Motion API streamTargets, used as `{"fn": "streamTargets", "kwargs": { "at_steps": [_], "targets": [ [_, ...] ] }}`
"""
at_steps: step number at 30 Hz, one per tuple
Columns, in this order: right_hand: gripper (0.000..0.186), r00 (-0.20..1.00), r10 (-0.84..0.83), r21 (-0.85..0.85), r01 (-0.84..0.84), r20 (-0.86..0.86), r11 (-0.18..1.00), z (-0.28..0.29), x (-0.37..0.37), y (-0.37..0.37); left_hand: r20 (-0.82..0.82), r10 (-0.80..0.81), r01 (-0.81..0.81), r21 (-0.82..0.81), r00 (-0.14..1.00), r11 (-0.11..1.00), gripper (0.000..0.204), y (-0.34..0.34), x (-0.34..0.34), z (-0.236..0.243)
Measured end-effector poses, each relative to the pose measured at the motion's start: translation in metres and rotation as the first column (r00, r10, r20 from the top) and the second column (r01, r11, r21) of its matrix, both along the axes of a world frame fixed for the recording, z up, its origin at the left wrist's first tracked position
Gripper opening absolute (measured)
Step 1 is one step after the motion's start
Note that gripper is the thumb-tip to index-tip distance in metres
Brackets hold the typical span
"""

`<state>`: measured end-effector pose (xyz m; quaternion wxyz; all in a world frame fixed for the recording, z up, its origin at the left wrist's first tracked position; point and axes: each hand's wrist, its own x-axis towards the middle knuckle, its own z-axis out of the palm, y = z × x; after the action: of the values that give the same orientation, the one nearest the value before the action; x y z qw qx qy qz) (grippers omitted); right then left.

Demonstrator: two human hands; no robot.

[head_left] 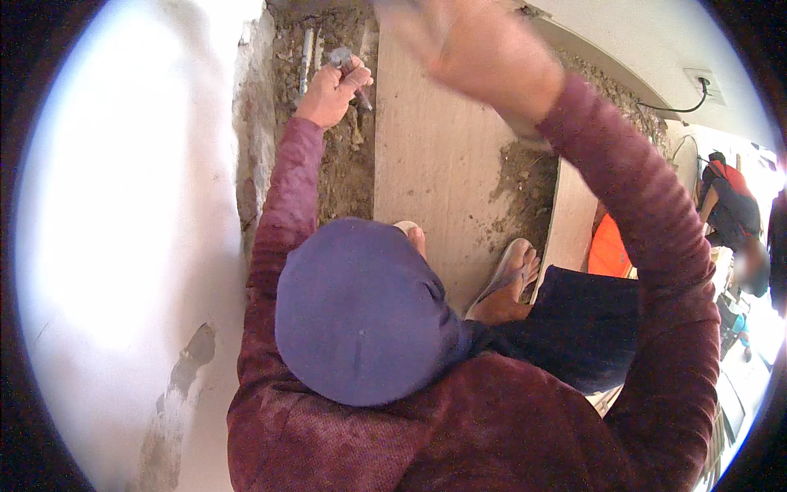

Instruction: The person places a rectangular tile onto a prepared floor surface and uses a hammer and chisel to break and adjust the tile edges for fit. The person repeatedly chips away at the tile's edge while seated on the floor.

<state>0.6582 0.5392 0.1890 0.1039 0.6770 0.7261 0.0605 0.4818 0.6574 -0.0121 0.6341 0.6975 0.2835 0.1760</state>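
Observation:
My left hand [329, 94] is closed round a short chisel [339, 56]. Its grey, broad head sticks out above the fingers, and a thin dark shaft shows below them. The hand hovers over a strip of broken, rough masonry [340, 176] beside the white wall. My right hand [484, 57] is raised at the top edge, bent at the elbow and smeared by motion. Its fingers are partly cut off by the picture's edge, so I cannot make out what they hold, if anything.
A dusty pale board [426, 156] lies under my sandalled feet. White conduits [307, 61] run along the rubble strip. On the right are a wall socket with a black cable [702, 86], an orange object [608, 248] and another person [728, 201] bending over. The white wall [123, 205] borders my left.

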Motion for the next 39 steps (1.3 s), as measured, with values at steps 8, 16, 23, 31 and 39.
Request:
{"fn": "streamTargets", "kwargs": {
  "at_steps": [8,16,23,31,39],
  "targets": [
    [0.027,0.759,0.077,0.286,0.147,-0.646,0.947,0.052,0.002,0.008,-0.067,-0.035,0.037,0.033,0.997,0.999,0.026,-0.004,-0.001,-0.019],
    [0.034,0.996,0.016,-0.261,-0.040,-0.091,0.964,0.000,-0.017,0.001,-0.114,-0.059,0.065,0.053,0.992,0.996,0.026,0.000,-0.010,-0.001],
    [0.048,0.910,0.377,0.140,-0.401,0.171,0.905,0.017,0.027,0.002,-0.145,-0.085,0.103,0.127,0.986,0.987,0.026,0.009,0.009,-0.029],
    [0.047,0.890,0.210,0.401,-0.034,-0.404,0.915,-0.045,0.000,-0.017,-0.159,-0.114,0.133,0.117,0.981,0.984,0.027,0.000,0.006,-0.027],
    [0.034,0.913,0.067,0.270,0.048,-0.402,0.962,-0.075,0.061,-0.040,-0.399,-0.118,0.257,0.315,0.909,0.914,0.047,0.040,0.085,-0.031]
  ]
}}
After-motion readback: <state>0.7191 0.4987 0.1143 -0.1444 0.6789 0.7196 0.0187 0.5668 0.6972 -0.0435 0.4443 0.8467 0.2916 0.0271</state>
